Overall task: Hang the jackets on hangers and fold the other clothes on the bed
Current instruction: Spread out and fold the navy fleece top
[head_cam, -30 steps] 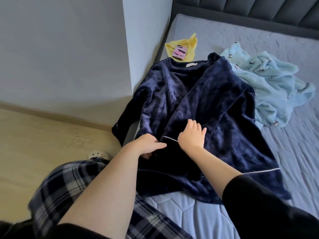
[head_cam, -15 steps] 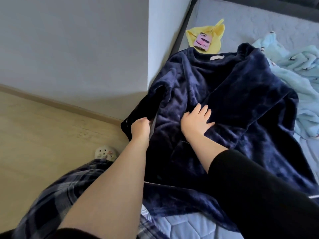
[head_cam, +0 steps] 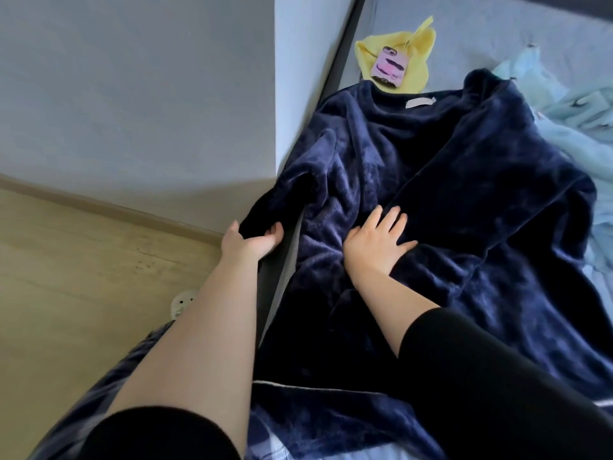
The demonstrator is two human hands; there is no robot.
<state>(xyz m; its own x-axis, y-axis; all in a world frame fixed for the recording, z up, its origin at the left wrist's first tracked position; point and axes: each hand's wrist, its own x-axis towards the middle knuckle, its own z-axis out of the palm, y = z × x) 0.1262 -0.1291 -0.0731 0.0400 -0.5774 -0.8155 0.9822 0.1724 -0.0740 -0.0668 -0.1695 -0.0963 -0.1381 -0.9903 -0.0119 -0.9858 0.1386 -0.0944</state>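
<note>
Navy fleece top (head_cam: 464,210) spread on bed (head_cam: 464,34), sleeve (head_cam: 265,217) hanging over left edge. Left hand (head_cam: 252,242): fingers curled around sleeve end. Right hand (head_cam: 374,247): fingers straight, spread, pressing top's middle.

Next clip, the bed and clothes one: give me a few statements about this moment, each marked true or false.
1. The left hand grips the sleeve of the navy top. True.
2. The right hand is lifting the navy top off the bed. False: it lies flat on the top, fingers spread.
3. A phone lies on the yellow cloth. True.
4. The light blue garment is neatly folded. False: it lies crumpled beside the navy top.
5. The navy top hangs on a hanger. False: it lies spread on the bed, and no hanger is in view.
</note>
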